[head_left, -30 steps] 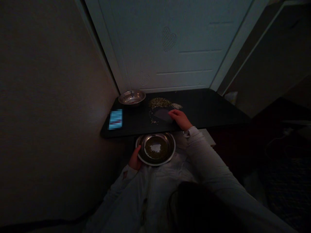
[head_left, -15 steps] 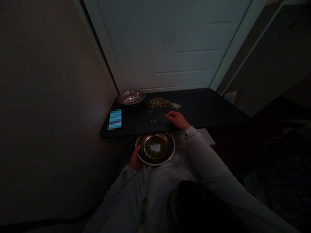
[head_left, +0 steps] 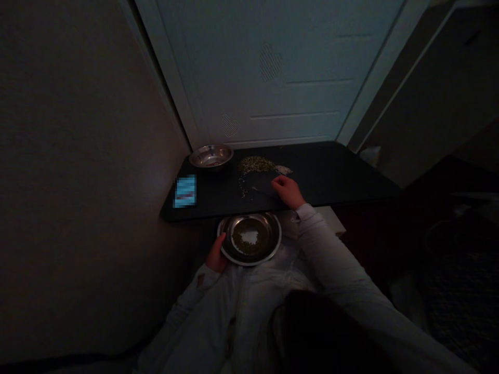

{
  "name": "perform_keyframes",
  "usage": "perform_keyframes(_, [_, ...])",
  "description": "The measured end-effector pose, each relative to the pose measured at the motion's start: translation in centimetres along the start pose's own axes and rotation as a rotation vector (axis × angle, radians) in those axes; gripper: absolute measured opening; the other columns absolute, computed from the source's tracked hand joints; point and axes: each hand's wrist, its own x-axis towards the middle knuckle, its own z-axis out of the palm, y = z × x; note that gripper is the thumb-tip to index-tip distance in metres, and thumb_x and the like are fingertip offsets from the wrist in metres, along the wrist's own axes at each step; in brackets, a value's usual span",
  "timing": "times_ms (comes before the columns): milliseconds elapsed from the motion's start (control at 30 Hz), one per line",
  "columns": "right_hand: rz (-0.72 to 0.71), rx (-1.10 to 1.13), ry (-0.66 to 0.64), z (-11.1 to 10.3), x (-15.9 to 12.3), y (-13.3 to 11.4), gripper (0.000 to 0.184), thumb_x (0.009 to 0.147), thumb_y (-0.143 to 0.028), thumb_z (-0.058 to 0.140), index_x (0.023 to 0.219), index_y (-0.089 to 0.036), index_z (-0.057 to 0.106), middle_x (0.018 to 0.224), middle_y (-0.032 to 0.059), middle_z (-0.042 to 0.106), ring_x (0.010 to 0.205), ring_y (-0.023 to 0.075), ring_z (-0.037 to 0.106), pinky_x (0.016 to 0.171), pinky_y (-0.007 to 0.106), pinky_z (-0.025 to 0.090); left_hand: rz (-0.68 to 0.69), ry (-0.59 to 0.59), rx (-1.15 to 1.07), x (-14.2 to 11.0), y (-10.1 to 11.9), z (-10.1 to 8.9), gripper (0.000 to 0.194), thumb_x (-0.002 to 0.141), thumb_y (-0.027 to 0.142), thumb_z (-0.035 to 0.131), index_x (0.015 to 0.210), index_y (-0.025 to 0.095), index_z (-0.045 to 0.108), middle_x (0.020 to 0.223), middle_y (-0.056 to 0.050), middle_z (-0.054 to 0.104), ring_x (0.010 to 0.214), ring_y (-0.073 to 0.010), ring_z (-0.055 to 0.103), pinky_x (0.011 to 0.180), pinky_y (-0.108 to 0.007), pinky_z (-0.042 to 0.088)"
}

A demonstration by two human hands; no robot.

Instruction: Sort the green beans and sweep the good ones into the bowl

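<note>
The right hand [head_left: 288,191], fingertips pinched, contents indeterminable, has been drawn slightly back from scattered grains [head_left: 242,181] on the table [head_left: 335,176], leaving them clearer. The steel bowl [head_left: 274,236] below is gripped by the left hand [head_left: 217,255].

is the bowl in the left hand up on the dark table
No, the bowl is below the near edge of the dark table, with the left hand gripping its side.

On my table [head_left: 331,174]: bowl [head_left: 206,163], far-left corner; grains [head_left: 255,164], to its right. Basin [head_left: 273,235]: before the near edge.
</note>
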Motion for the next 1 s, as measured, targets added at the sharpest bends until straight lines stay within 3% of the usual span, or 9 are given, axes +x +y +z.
perform_keyframes(233, [-0.046,0.059,-0.117,0.1,0.1,0.0,0.026,0.069,-0.036,0.048,0.075,-0.014,0.059,0.067,0.0018,0.058,0.062,0.0119,0.049,0.059,0.024,0.037,-0.001,-0.032,0.024,0.0,0.0,-0.1,0.023,0.069,0.034,0.053,0.08,0.019,0.065,0.082,-0.003,0.07,0.109,-0.0215,0.048,0.098,-0.033,0.029])
perform_keyframes(567, [-0.027,0.044,-0.185,0.0,-0.1,-0.5,0.026,0.068,-0.037,0.049,0.073,-0.014,0.06,0.066,0.0011,0.059,0.062,0.0115,0.049,0.06,0.024,0.036,-0.009,-0.008,0.024,0.1,0.0,-0.1,0.019,0.069,0.032,0.052,0.076,0.02,0.065,0.079,-0.003,0.07,0.109,-0.0219,0.047,0.098,-0.034,0.029])
perform_keyframes(733, [-0.008,0.075,-0.164,-0.1,-0.1,-0.5,0.027,0.069,-0.037,0.048,0.076,-0.013,0.06,0.067,0.0012,0.059,0.061,0.0112,0.049,0.059,0.024,0.036,0.01,-0.011,0.02,0.1,0.0,-0.1,0.019,0.069,0.032,0.052,0.077,0.021,0.066,0.079,-0.002,0.07,0.108,-0.0213,0.049,0.098,-0.033,0.029])
perform_keyframes(1000, [-0.093,0.001,-0.17,0.9,0.7,0.2,0.028,0.071,-0.037,0.047,0.081,-0.015,0.061,0.074,0.0032,0.061,0.067,0.0128,0.051,0.064,0.025,0.037,0.014,-0.012,0.035,0.3,-0.2,-0.4,0.021,0.068,0.033,0.053,0.079,0.02,0.065,0.082,-0.003,0.069,0.108,-0.022,0.049,0.097,-0.034,0.03])
